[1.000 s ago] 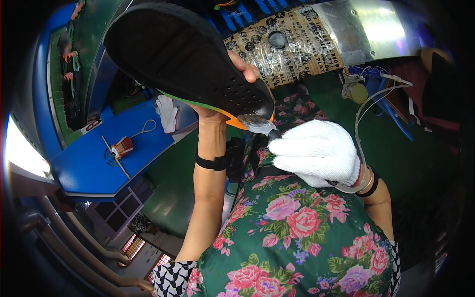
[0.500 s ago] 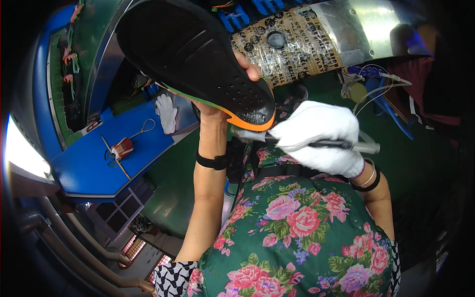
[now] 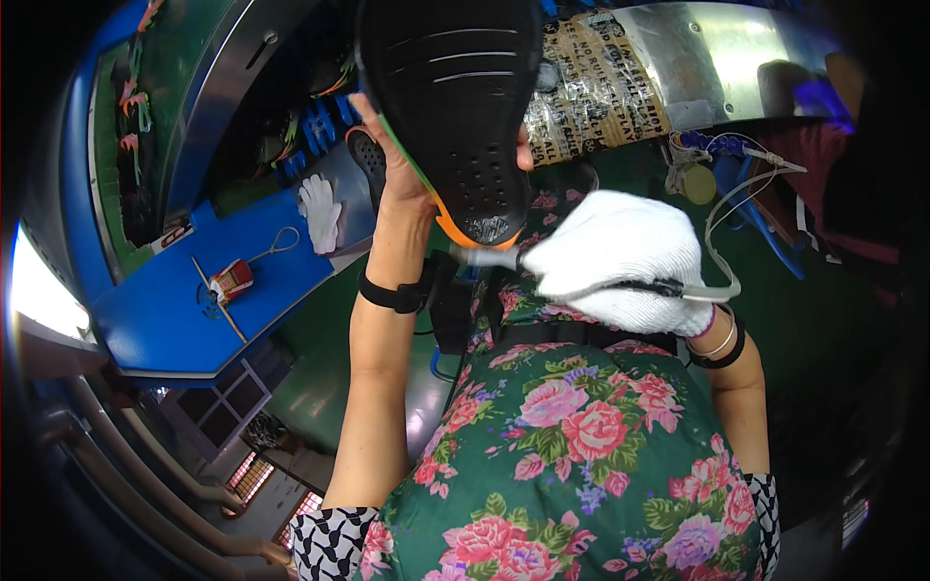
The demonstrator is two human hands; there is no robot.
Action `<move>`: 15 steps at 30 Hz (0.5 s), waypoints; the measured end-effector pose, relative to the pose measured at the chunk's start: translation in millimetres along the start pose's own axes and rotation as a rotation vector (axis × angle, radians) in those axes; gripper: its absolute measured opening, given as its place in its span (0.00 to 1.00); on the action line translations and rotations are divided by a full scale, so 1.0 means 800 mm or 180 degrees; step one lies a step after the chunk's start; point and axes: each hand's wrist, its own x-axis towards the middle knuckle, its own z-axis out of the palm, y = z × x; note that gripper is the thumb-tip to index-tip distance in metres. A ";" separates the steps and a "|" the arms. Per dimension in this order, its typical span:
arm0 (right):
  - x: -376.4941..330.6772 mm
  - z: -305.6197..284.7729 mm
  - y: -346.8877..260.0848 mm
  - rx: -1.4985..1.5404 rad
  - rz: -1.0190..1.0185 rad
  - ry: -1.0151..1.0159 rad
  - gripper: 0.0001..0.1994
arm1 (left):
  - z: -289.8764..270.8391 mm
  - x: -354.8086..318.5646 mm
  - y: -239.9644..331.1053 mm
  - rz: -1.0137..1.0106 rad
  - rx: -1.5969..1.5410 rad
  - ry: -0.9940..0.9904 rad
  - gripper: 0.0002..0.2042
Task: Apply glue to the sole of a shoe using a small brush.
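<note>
Both gripping: left hand [image 3: 402, 179] sole [image 3: 455, 107], lengthwise steep, narrow end down; right hand [image 3: 620, 254] brush [image 3: 496, 258].

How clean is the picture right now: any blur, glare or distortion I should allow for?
Head view: the brush tip is smeared, probably by motion; head view: glare whitens part of the metal panel, and the bright patch at far left is blown out; head view: highlights streak the black insole; head view: fisheye bending, dark corners.
</note>
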 end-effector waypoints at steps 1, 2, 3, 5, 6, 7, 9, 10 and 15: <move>0.001 0.002 0.001 -0.0557 -0.0307 0.0118 0.13 | 0.004 0.005 0.001 0.0019 -0.0007 -0.0010 0.57; 0.001 0.005 0.003 -0.1113 -0.0618 0.0232 0.14 | 0.009 0.010 0.000 -0.0016 0.0012 0.0157 0.58; -0.001 0.006 0.012 -0.1393 -0.0782 0.0057 0.15 | 0.010 0.014 -0.001 -0.0057 0.0028 0.0343 0.59; -0.005 0.014 0.015 -0.1352 -0.0737 -0.0096 0.15 | 0.007 0.017 -0.002 -0.0187 0.0057 0.0404 0.57; -0.003 0.018 0.017 -0.1136 -0.0725 -0.0170 0.14 | 0.005 0.016 -0.002 -0.0328 0.0101 0.0468 0.56; -0.005 0.013 0.005 -0.0438 -0.0306 -0.0318 0.14 | 0.001 0.015 0.000 -0.0442 0.0218 0.0204 0.56; 0.003 0.006 0.004 -0.0397 -0.0481 -0.0383 0.14 | -0.006 0.013 0.004 -0.0562 0.0150 0.0138 0.56; 0.006 0.003 0.005 -0.0356 -0.0661 -0.0415 0.14 | -0.008 0.010 0.003 -0.0710 0.0092 0.0060 0.55; 0.009 0.012 0.010 -0.1427 -0.0790 -0.0550 0.13 | 0.000 0.007 0.005 -0.1083 0.0224 0.0456 0.50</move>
